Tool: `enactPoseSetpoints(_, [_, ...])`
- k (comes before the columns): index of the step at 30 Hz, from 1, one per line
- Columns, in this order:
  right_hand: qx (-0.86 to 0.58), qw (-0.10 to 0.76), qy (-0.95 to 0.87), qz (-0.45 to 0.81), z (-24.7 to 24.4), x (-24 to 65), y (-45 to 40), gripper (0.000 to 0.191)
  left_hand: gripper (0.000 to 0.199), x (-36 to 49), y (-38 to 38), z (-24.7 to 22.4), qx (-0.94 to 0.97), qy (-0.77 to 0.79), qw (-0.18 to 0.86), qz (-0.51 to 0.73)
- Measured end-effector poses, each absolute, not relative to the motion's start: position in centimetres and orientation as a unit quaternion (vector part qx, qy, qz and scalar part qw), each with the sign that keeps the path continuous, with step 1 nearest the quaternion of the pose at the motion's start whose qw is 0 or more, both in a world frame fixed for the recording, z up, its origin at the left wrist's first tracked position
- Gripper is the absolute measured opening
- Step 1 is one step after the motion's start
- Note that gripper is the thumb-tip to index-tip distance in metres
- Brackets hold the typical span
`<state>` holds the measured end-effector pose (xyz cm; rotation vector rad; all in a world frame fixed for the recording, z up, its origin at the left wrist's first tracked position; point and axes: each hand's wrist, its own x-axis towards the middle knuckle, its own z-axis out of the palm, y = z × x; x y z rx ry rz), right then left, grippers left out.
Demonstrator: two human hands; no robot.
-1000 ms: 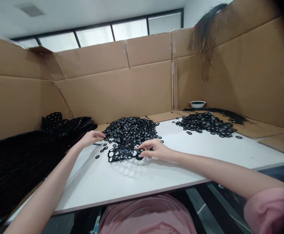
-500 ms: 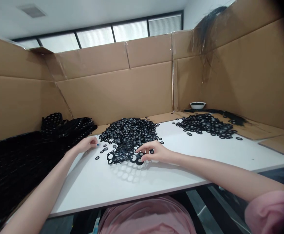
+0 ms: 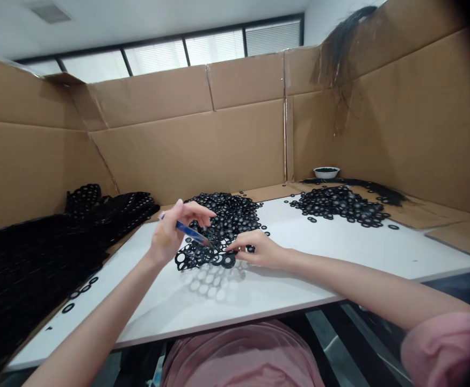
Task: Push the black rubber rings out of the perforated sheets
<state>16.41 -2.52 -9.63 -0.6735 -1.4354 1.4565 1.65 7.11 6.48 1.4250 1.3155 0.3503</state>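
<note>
Main risk at the tip of the blue pen (image 3: 188, 232), angled down into the black rubber web (image 3: 196, 259) just beside the right hand (image 3: 261, 250): a slip there liable to snag a ring, tear a thin bridge of the web or prick a finger. Further risk from too hard a tug, with loose rings apt to scatter across the white table (image 3: 267, 293) toward its near edge, and from the heap of rings (image 3: 229, 217) directly behind, loose enough to slide onto the web if knocked. Left hand (image 3: 167, 239) closed around the pen, fingers curled and raised above the web. Right hand low and half curled, fingertips (image 3: 235, 249) on the web's rings, though whether pinching or merely resting, impossible to tell. Web lying on the table between both hands, against the front of the heap: matt black, crowded with round holes and rings, a dappled pattern of circular shadows and light on the white surface before it.
</note>
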Motion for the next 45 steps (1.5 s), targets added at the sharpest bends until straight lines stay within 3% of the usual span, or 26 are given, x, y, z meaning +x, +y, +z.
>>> enactPoseSetpoints(3, [-0.274,0.471,-0.604,0.582,-9.5,16.5,-2.5,0.018,0.066,1.5,5.5,5.6,0.604,0.549,0.573,0.072])
enactPoseSetpoints(9, [-0.274,0.467,-0.624,0.563,-9.6,16.4,-2.6,0.023,0.03,0.4,4.4,4.7,0.634,0.509,0.582,-0.016])
enactPoseSetpoints(14, [-0.276,0.471,-0.637,0.545,-9.7,16.5,-2.7,0.025,0.016,0.2,4.4,4.4,0.656,0.474,0.587,0.017])
enactPoseSetpoints(24, [-0.282,0.475,-0.649,0.523,-10.2,16.4,-2.6,0.023,0.018,0.1,4.1,5.0,0.606,0.54,0.584,-0.003])
enactPoseSetpoints(35, [-0.271,0.469,-0.672,0.504,-9.9,16.6,-2.5,0.023,0.013,0.8,4.3,5.9,0.763,0.431,0.482,-0.028])
enactPoseSetpoints(45, [-0.228,0.462,-0.705,0.487,-10.1,16.5,-2.4,0.028,0.011,0.8,4.2,5.8,0.764,0.416,0.492,-0.046])
